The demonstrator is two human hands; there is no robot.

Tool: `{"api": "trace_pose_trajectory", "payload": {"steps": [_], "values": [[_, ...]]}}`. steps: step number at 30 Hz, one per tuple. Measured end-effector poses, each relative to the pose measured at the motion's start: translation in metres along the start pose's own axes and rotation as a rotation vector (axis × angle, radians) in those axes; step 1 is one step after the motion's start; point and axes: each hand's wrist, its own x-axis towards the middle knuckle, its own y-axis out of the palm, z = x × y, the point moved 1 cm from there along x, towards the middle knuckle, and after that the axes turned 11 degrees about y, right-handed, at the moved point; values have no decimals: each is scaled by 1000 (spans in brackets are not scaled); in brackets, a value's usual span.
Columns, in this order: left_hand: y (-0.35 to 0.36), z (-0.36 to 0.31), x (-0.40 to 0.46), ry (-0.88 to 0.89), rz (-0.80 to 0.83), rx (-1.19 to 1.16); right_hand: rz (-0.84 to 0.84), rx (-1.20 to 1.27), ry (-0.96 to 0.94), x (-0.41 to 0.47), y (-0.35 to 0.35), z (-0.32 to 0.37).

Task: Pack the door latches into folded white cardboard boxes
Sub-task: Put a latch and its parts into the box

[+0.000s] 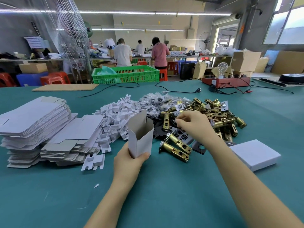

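My left hand [130,163] grips the bottom of an upright folded white cardboard box [140,137] whose top flap stands open. My right hand [192,124] reaches into the pile of brass door latches [213,112], its fingers curled and pinching a small plastic-bagged part at the pile's near edge; what the part is cannot be told. Two brass latches [177,146] lie apart from the pile, just right of the box. Black metal plates [185,137] lie under and around them.
Stacks of flat white box blanks [37,129] stand at the left, beside a heap of white cardboard inserts [115,116] and small bagged parts [153,101]. A closed white box [255,154] lies at right. Cables, a red tester and a green crate sit at the far side.
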Motion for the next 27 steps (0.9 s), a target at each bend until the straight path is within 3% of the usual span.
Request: {"api": "trace_pose_trajectory", "payload": {"steps": [4,10,17,27], "values": [[0,2,1,-30,24,-36,-128,-63,-9,34,27,1],[1,4,3,-66,59,-40,-74,-532,-263,88,57,9],[1,6,5,-76,60,-15,185,-855,-89,123,75,-4],[1,6,4,-81,58,7,172,-901,-71,128,80,-9]]}}
